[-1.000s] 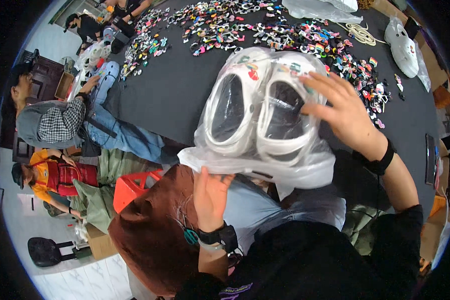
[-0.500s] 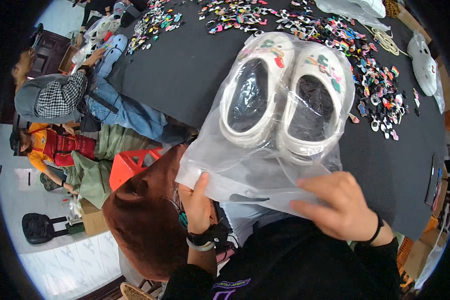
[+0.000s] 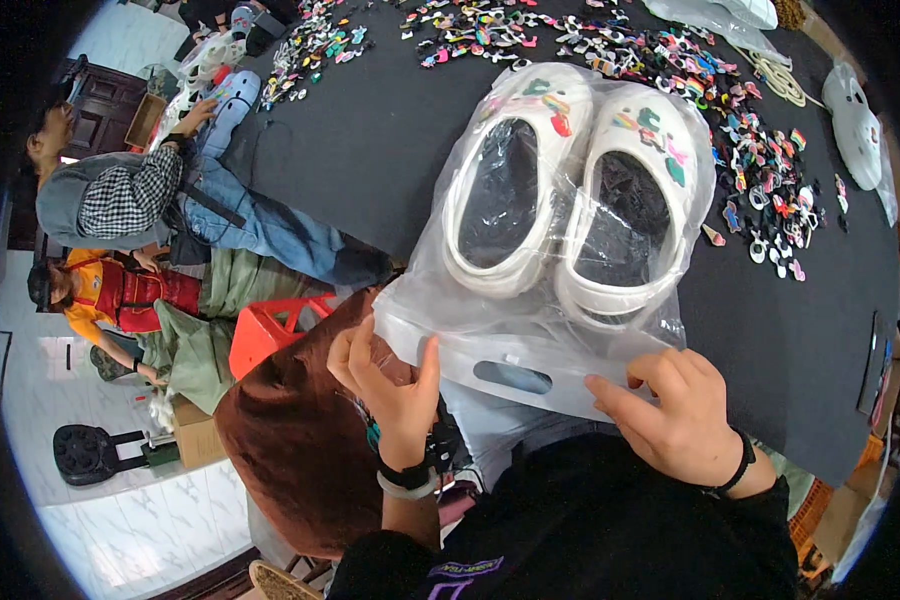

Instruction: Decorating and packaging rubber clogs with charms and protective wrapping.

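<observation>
A pair of white clogs (image 3: 605,295) with colourful charms on the toes lies inside a clear plastic bag (image 3: 450,355) on the dark table. The bag's opening, with a cut-out handle slot, faces me. My left hand (image 3: 395,385) is at the bag's left corner, fingers spread, thumb near the plastic and the other fingers beyond its edge. At the right end of the handle strip, my right hand (image 3: 675,410) pinches the bag between its fingers.
Loose shoe charms (image 3: 770,190) are scattered along the table's far and right side. A bagged white clog (image 3: 855,125) lies at the far right, near a coil of cord (image 3: 775,75). To the left are a red stool (image 3: 270,335) and a co-worker handling a blue clog (image 3: 225,115).
My left hand has let go of the bag's corner and opened its fingers. My right fingers have come down onto the strip, which now lies flatter with its slot showing wider.
</observation>
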A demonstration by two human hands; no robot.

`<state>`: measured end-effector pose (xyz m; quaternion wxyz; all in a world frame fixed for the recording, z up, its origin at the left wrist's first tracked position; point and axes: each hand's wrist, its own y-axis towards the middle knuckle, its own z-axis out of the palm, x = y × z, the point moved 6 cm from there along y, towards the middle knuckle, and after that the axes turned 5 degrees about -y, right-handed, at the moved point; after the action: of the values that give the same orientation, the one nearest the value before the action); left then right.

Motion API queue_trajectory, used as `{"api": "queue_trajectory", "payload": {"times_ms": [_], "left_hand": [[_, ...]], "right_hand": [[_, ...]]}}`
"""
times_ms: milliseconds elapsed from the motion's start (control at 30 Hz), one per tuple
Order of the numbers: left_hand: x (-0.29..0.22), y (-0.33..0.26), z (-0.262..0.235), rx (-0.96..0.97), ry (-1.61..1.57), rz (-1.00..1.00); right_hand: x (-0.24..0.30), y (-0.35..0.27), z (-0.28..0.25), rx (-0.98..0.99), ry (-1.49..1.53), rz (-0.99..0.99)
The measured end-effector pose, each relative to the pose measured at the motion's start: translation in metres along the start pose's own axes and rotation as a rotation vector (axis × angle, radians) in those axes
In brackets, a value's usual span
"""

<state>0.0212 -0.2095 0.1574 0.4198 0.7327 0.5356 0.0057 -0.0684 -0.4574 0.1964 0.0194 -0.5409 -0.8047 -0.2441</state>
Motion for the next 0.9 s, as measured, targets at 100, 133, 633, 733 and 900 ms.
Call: {"api": "queue_trajectory", "payload": {"times_ms": [100,133,633,733,900], "left_hand": [[-0.021,0.014,-0.008,0.041,-0.047,0.189],[-0.031,0.016,-0.009,0.105,-0.020,0.340],[-0.067,0.000,0.026,0.543,-0.153,0.471],[-0.066,-0.003,0.027,0.554,-0.105,0.453],[-0.060,-0.012,0.031,0.581,-0.067,0.469]], "right_hand": [[-0.002,-0.005,-0.002,0.003,0.008,0.014],[-0.002,-0.006,-0.003,-0.001,0.018,0.010],[0.002,-0.016,-0.005,-0.050,0.110,-0.084],[0.004,-0.014,-0.002,-0.054,0.131,-0.105],[0.009,-0.010,0.002,-0.037,0.163,-0.132]]}}
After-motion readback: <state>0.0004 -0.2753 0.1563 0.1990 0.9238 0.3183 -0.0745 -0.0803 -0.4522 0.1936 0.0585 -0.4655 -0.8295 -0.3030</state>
